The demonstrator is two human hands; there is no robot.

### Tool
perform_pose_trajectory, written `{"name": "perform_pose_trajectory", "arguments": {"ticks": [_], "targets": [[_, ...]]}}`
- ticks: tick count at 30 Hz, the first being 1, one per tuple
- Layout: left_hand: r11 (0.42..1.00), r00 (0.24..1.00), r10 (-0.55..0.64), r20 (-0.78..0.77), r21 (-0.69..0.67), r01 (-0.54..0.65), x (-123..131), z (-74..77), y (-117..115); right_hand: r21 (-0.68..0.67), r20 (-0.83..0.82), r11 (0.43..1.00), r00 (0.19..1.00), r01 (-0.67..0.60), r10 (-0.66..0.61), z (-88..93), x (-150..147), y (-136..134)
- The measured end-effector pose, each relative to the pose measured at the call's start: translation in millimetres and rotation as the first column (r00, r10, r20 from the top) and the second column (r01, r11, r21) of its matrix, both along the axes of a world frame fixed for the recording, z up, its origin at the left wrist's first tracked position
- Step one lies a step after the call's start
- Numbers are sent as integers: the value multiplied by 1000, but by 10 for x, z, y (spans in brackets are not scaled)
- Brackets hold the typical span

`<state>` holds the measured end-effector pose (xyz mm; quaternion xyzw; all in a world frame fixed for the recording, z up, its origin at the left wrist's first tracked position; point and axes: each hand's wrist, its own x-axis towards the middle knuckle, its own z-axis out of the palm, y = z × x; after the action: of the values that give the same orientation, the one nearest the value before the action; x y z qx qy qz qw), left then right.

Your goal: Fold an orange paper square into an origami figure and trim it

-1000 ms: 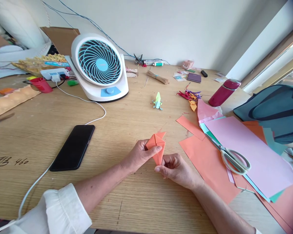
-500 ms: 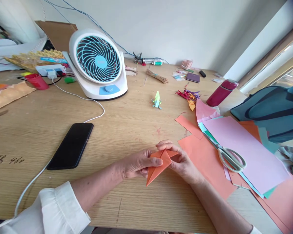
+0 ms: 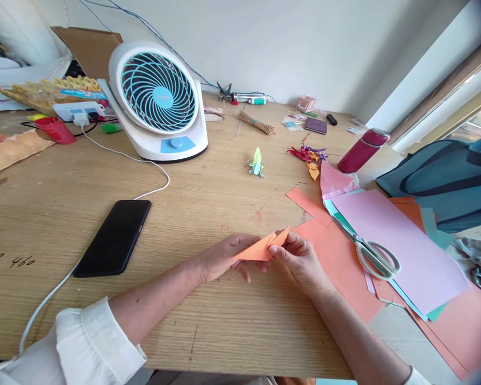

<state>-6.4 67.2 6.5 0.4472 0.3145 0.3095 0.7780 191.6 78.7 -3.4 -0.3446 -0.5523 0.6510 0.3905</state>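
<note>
A folded piece of orange paper [image 3: 258, 250] is held just above the table's front part, its pointed end toward the left. My right hand [image 3: 304, 262] pinches its right end, thumb on the near face and fingers behind. Around the left end is my left hand [image 3: 224, 256], closed on the paper, with some fingertips showing below; its thumb is mostly hidden. Just right of my right hand lie an orange sheet [image 3: 344, 272] and scissors [image 3: 374, 259] with pale handles, resting on a pink sheet [image 3: 409, 251].
A white fan [image 3: 160, 101] stands at the back left. A black phone [image 3: 112, 238] lies left of my hands, beside a white cable. Beyond my hands is a small green paper figure [image 3: 257, 163]. A red flask [image 3: 363, 152] and a teal bag [image 3: 436, 176] are at the right.
The folded paper has been turned, its point swinging from the near side up to the left. My left thumb has left its front face; my right thumb now presses there.
</note>
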Motion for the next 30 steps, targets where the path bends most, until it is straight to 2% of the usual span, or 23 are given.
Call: {"name": "perform_pose_trajectory", "arguments": {"ticks": [2, 4, 8, 13, 18, 25, 28, 30], "targets": [[990, 990, 140, 19, 17, -140, -22, -19, 40, -3, 21, 997, 997, 74, -74, -25, 0, 24], [978, 978, 206, 7, 20, -206, -47, -31, 71, -5, 60, 993, 991, 117, -117, -48, 1, 44], [980, 976, 185, -115, 92, -175, -67, -44, 92, 48, 153, 992, 980, 118, -124, -69, 12, 59], [947, 934, 262, -243, 253, -200, -26, -57, 76, 88, 251, 992, 961, 94, -113, -50, 20, 48], [902, 891, 341, -299, 370, -222, -16, -16, 65, 120, 249, 988, 960, 97, -125, -61, 20, 48], [873, 844, 370, -389, 456, -172, -35, -36, 67, 96, 215, 990, 969, 105, -123, -59, 35, 29], [862, 842, 375, -387, 479, -164, -38, -59, 74, 134, 218, 989, 972, 57, -85, -62, 39, 23], [830, 827, 405, -390, 536, -154, -39, -67, 76, 160, 232, 987, 971, 30, -67, -82, 45, 26]]}}
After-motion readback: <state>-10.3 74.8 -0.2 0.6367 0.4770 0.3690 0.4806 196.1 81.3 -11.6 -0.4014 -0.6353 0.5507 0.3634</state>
